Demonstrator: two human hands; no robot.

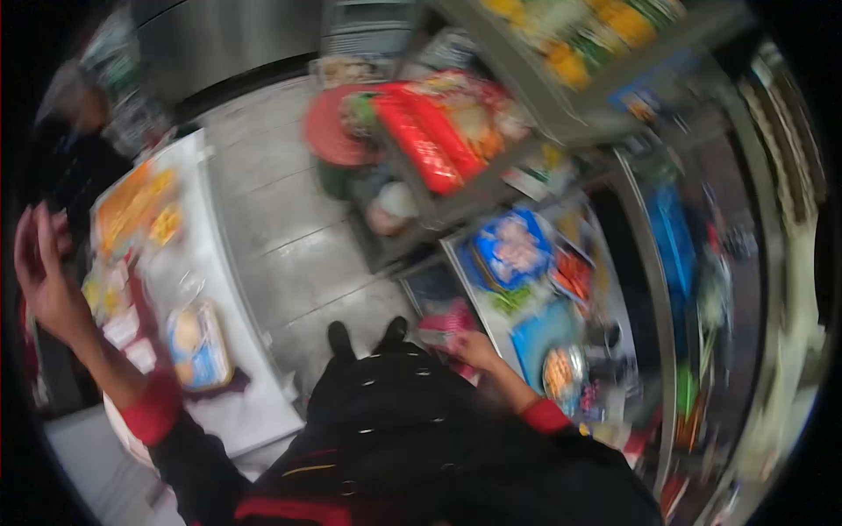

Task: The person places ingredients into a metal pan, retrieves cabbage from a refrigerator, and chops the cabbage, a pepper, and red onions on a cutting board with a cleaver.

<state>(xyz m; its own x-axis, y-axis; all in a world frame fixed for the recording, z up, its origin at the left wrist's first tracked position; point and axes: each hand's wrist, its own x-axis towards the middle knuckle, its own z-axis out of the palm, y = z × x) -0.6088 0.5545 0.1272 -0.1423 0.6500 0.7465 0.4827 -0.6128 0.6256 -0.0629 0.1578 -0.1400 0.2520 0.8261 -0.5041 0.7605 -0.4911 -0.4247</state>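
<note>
- The pink item (447, 323) is near the middle of the frame, just above and right of the 2 black shoes (367, 337); blur hides what it is.
- Its long axis seems to run left to right, the right end tipped slightly up; which end is the front, I cannot tell.
- The right hand (476, 351) holds it at its lower right side, fingers narrow and closed on it, pointing toward the upper left.
- Right of centre, a counter bears a blue tray (511, 250) of pale pieces, a small tray (572, 272) of orange-red pieces beside it, and a clear container (562, 372) of orange bits below.
- Top centre, long red packages (425, 140) lie slanted on a shelf, near a round red lid (338, 125).
- At left, a white table (250, 368) bears a blue-and-white pack (200, 344) and, farther up, yellow pieces (165, 223).
- The left hand (46, 276) is raised at the left edge, fingers long and slightly parted, pointing up; I see nothing in its grasp.
- Upper left, another person (74, 158) stands beyond the table.
</note>
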